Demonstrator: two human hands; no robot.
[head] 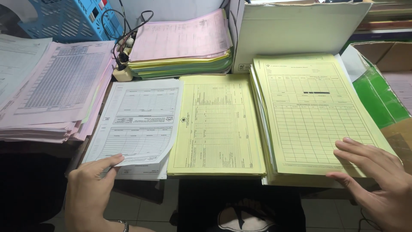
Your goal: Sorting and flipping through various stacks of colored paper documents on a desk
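My left hand (91, 189) pinches the near edge of a white printed form (139, 120), the top sheet of a small white stack at the desk's front left; the sheet curls up slightly. My right hand (377, 180) rests with fingers spread on the near right corner of a thick stack of yellow forms (309, 116). Between the two lies another, thinner yellow stack (216, 124), touched by neither hand.
A tall pile of pink and white forms (56, 90) sits at the left. Pink, yellow and green sheets (182, 47) are piled at the back with cables beside them. A blue plastic basket (68, 19), a white box (300, 30) and green folders (380, 99) stand behind and right.
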